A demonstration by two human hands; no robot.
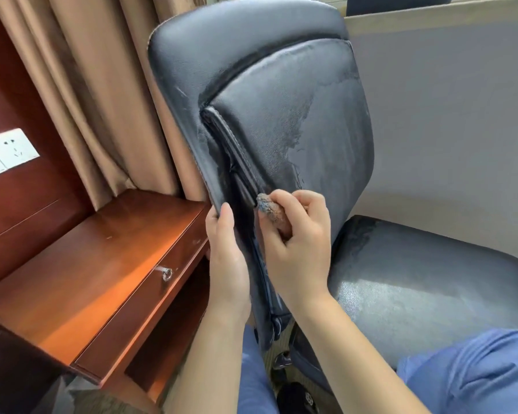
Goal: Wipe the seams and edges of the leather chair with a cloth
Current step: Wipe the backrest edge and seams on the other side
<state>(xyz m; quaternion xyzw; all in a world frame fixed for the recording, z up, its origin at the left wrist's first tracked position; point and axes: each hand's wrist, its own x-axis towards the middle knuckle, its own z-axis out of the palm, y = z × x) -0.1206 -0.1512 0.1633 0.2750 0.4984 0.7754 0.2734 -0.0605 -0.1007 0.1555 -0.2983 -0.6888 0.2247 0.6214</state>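
A black leather chair [281, 100] fills the middle of the view, its backrest facing me and its seat [416, 279] at the right. My right hand [296, 249] grips a small bunched grey-brown cloth [271, 209] and presses its tip into the stitched seam [237, 153] beside the back cushion. My left hand [226, 261] holds the left edge of the backrest, thumb on the front, fingers hidden behind the edge. Damp streaks show on the back cushion and the seat.
A reddish wooden desk [102, 279] with a keyed drawer [166, 273] stands close at the left. Tan curtains [102, 85] hang behind it, and a wall socket [9, 150] is at far left. A grey partition [461, 115] stands behind the chair. My blue-clad knees [476, 375] are below.
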